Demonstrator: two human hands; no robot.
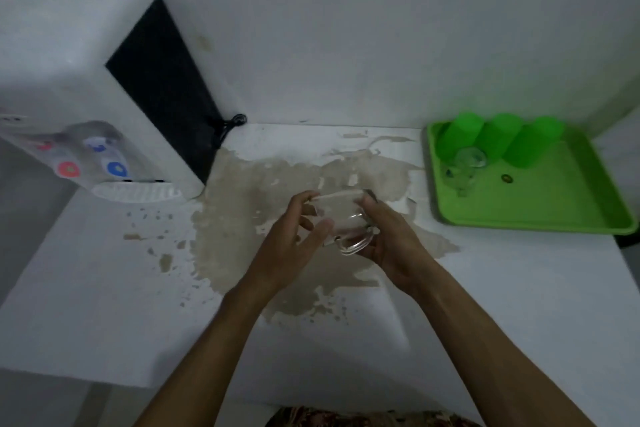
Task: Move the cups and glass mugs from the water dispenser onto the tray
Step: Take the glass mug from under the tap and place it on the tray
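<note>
I see a clear glass mug (pixel 341 218) tilted at centre frame; three green cups (pixel 498 140) and another mug (pixel 464 166) on the green tray (pixel 554 215), right.

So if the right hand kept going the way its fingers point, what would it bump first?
The right hand already holds the glass mug; its fingers point left, so past the mug they would probably meet the left hand.
</note>
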